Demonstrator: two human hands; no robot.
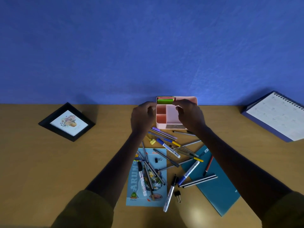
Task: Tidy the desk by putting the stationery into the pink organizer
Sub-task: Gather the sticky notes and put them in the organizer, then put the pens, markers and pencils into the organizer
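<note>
Left hand [143,117] and right hand [189,114] pinch sticky notes [165,101] lengthwise left-right.

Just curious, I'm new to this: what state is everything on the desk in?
Organizer: upright, small left compartments empty.
Sticky notes: held at its far-left compartment.
Left hand: pinching them.
Right hand: pinching them.
Pens: scattered, not yet stowed.
Notebooks: closed, flat.

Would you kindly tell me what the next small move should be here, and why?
Probably ease the green sticky-note pad down and let go. The left hand and right hand seem to pinch its ends, and it sits at the top of the back-left compartment of the pink organizer. Pens lie scattered on the desk, waiting for free hands.
</note>
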